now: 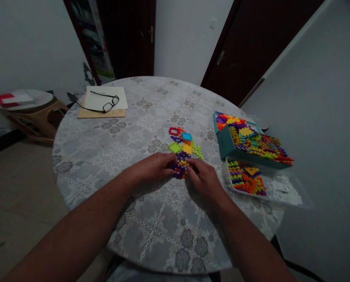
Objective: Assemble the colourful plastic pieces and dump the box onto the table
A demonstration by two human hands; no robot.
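Colourful plastic interlocking pieces lie joined in a cluster on the table: a red frame (174, 131), a blue square (186, 136), a green square (175, 147), a yellow square (187, 149) and a light-green piece (197, 150). At the cluster's near end, purple interlocking pieces (179, 170) sit between my two hands. My left hand (159, 166) has its fingers closed on their left edge. My right hand (202, 176) pinches the right side, by a small yellow piece (184, 164). The fingertips partly hide these pieces.
A teal box (226, 145) heaped with similar pieces stands at the right. Nearer is a clear plastic tray (230, 186) with more pieces and white ones. Black glasses (108, 106) lie on paper and a board (101, 113) at the far left. A stool (40, 117) stands beyond the patterned table (145, 129).
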